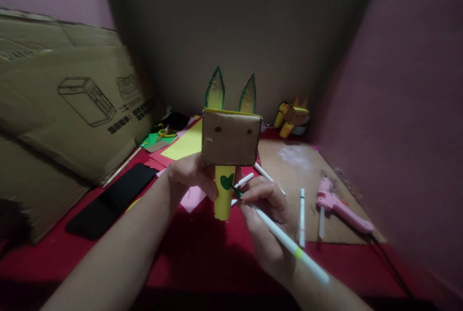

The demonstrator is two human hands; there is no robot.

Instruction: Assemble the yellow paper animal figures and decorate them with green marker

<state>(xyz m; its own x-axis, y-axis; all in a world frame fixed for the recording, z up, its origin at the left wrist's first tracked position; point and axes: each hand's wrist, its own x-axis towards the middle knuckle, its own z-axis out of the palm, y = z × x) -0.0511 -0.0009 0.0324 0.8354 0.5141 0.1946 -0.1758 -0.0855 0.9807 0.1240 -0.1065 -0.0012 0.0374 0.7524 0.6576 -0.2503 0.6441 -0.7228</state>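
A cardboard figure [231, 140] stands upright in front of me, with a box head, two dot eyes and two pointed ears edged in green. Below the head is its yellow tube body [223, 207], which bears a dark green heart [226, 181]. My left hand [195, 173] is closed round the body from behind and the left, its fingers partly hidden. Pinched in my right hand [267, 219] is a white felt-tip marker [282, 237] with a green tip, which meets the heart's right edge.
Right of the figure, a pink glue gun [340, 207] and a white marker [302, 217] lie on a cardboard sheet [285, 156]. A second figure [294, 115] sits behind. On the left are a black phone [112, 202], yellow paper [184, 142] and a large carton [72, 99].
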